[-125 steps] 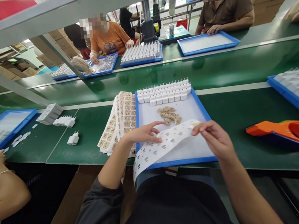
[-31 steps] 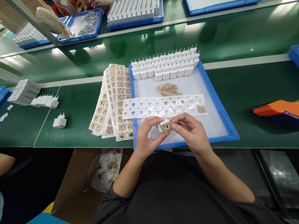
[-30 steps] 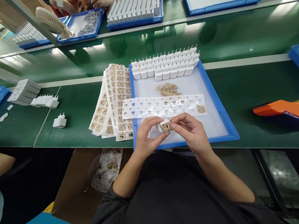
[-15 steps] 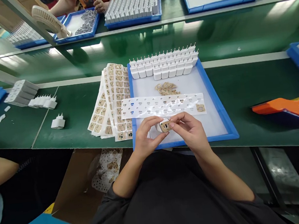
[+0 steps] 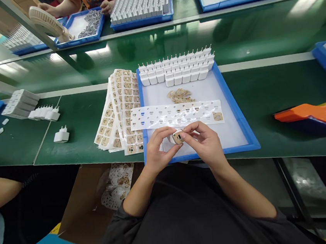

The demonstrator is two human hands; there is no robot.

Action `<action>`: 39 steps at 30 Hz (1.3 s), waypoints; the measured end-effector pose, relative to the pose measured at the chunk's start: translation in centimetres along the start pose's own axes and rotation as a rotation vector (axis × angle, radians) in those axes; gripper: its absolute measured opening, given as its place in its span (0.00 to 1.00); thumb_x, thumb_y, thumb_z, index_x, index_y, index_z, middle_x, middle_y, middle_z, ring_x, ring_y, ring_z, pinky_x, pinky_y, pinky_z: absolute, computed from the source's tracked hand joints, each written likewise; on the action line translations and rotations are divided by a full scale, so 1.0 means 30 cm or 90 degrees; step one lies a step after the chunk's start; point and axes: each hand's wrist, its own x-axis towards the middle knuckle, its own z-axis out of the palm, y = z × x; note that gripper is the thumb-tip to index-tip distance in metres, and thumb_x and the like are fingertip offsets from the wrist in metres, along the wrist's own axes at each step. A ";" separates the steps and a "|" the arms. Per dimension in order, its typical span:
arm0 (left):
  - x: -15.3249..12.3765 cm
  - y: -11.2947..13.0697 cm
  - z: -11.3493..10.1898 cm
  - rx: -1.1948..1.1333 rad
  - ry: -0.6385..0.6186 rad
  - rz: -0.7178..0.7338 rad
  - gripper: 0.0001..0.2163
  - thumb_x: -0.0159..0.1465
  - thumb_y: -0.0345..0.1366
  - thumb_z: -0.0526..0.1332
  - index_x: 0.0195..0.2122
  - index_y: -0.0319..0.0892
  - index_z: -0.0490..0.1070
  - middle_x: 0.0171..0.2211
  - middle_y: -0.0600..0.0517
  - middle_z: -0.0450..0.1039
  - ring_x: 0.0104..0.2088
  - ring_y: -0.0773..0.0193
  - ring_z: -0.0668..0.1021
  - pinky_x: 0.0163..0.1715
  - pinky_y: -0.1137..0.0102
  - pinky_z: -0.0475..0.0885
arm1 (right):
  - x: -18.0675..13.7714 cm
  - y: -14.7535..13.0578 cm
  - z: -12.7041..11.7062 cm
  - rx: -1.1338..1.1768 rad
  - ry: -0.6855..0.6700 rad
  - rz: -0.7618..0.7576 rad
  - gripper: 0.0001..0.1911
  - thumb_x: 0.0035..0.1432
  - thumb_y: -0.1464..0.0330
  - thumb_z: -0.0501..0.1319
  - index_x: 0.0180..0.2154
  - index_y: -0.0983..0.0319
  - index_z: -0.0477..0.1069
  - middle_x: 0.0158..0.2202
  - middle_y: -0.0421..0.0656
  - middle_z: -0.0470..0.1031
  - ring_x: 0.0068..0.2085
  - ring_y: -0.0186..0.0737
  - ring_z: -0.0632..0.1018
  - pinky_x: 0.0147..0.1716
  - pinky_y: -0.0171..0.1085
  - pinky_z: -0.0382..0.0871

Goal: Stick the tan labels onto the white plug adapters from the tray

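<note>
My left hand (image 5: 157, 147) grips a white plug charger (image 5: 170, 138) by its sides, between thumb and fingers, over the front of the blue tray (image 5: 240, 125). A tan sticker (image 5: 177, 137) with dark port cutouts lies against the charger's end face. The thumb and forefinger of my right hand (image 5: 207, 142) pinch the sticker's right edge; whether it sticks fully to the face I cannot tell. Just beyond my fingers lies a white sticker sheet (image 5: 176, 115) with one tan sticker at its right end. A pile of tan scraps (image 5: 180, 95) sits behind it.
White chargers (image 5: 177, 74) stand in rows, pins up, at the tray's back. Left of the tray are stacked sticker sheets (image 5: 115, 115) and a single charger (image 5: 61, 135). An orange dustpan-like object (image 5: 310, 114) lies right. Across the bench, a person's hand (image 5: 106, 6) rests by another tray.
The tan sticker and my right fingertips have shifted slightly left and tilted against the charger. My left hand keeps its hold. The view has moved a little.
</note>
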 end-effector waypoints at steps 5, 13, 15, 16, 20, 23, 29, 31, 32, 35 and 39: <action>-0.002 0.004 0.000 0.027 0.006 -0.003 0.16 0.62 0.38 0.70 0.51 0.45 0.73 0.47 0.46 0.78 0.49 0.56 0.80 0.51 0.59 0.77 | -0.002 -0.008 0.008 -0.041 0.016 -0.012 0.08 0.60 0.61 0.68 0.35 0.58 0.73 0.33 0.39 0.76 0.36 0.38 0.78 0.42 0.41 0.78; -0.008 0.004 0.003 0.057 0.052 0.016 0.15 0.62 0.36 0.71 0.49 0.46 0.73 0.45 0.48 0.77 0.47 0.58 0.80 0.48 0.61 0.78 | 0.000 -0.008 0.022 -0.245 0.053 -0.131 0.05 0.62 0.63 0.65 0.38 0.57 0.73 0.34 0.41 0.76 0.36 0.39 0.77 0.37 0.40 0.78; -0.018 -0.005 0.005 0.037 0.071 -0.001 0.17 0.61 0.36 0.71 0.50 0.46 0.72 0.45 0.47 0.76 0.48 0.57 0.80 0.48 0.60 0.78 | 0.005 -0.005 0.020 -0.261 0.051 -0.122 0.09 0.61 0.61 0.67 0.42 0.56 0.73 0.32 0.41 0.74 0.35 0.39 0.76 0.34 0.38 0.76; -0.023 -0.010 0.005 0.020 0.075 -0.013 0.18 0.60 0.36 0.72 0.50 0.45 0.72 0.46 0.47 0.76 0.49 0.56 0.79 0.49 0.59 0.78 | 0.008 -0.003 0.019 -0.239 0.034 -0.097 0.12 0.60 0.60 0.67 0.44 0.56 0.72 0.31 0.40 0.72 0.34 0.38 0.75 0.32 0.37 0.75; -0.033 -0.026 0.009 -0.035 0.085 -0.045 0.17 0.61 0.36 0.71 0.50 0.46 0.71 0.47 0.46 0.73 0.51 0.56 0.78 0.50 0.58 0.77 | 0.012 0.010 0.027 -0.078 -0.076 -0.003 0.18 0.56 0.60 0.71 0.46 0.56 0.71 0.36 0.40 0.71 0.37 0.37 0.75 0.26 0.31 0.73; -0.032 -0.032 0.012 -0.052 0.107 -0.046 0.16 0.61 0.36 0.71 0.48 0.45 0.70 0.47 0.46 0.72 0.50 0.56 0.78 0.49 0.58 0.78 | 0.010 0.027 0.043 0.057 -0.103 0.037 0.20 0.53 0.60 0.72 0.46 0.56 0.72 0.36 0.39 0.68 0.37 0.37 0.74 0.24 0.31 0.75; -0.026 -0.026 0.022 0.002 0.129 0.026 0.19 0.58 0.32 0.73 0.47 0.46 0.68 0.46 0.49 0.72 0.50 0.57 0.79 0.53 0.54 0.77 | 0.012 0.057 0.057 0.231 -0.097 0.100 0.13 0.60 0.57 0.66 0.41 0.57 0.74 0.32 0.38 0.69 0.33 0.35 0.74 0.26 0.35 0.78; -0.022 -0.017 0.024 0.039 0.124 0.062 0.18 0.59 0.31 0.72 0.48 0.46 0.68 0.46 0.49 0.72 0.50 0.58 0.79 0.52 0.55 0.79 | 0.011 0.055 0.063 0.210 -0.067 0.079 0.12 0.60 0.57 0.67 0.39 0.57 0.73 0.31 0.38 0.68 0.32 0.35 0.72 0.27 0.35 0.76; -0.019 -0.012 0.025 0.055 0.121 0.083 0.18 0.60 0.30 0.71 0.48 0.46 0.68 0.46 0.49 0.73 0.50 0.58 0.79 0.52 0.55 0.79 | 0.011 0.052 0.068 0.197 -0.052 0.063 0.12 0.58 0.58 0.69 0.38 0.57 0.72 0.30 0.37 0.66 0.32 0.34 0.71 0.27 0.34 0.74; -0.012 -0.001 0.025 0.093 0.124 0.132 0.16 0.62 0.30 0.69 0.48 0.45 0.68 0.45 0.50 0.73 0.49 0.59 0.80 0.51 0.56 0.80 | 0.010 0.045 0.085 0.181 -0.025 0.041 0.14 0.53 0.61 0.72 0.36 0.57 0.70 0.28 0.34 0.60 0.30 0.33 0.67 0.28 0.33 0.69; -0.007 0.006 0.025 0.114 0.126 0.144 0.16 0.61 0.30 0.70 0.48 0.45 0.68 0.43 0.50 0.73 0.47 0.60 0.80 0.50 0.56 0.82 | 0.012 0.045 0.097 0.223 0.004 0.071 0.10 0.57 0.62 0.68 0.33 0.57 0.69 0.29 0.36 0.65 0.30 0.33 0.66 0.28 0.33 0.66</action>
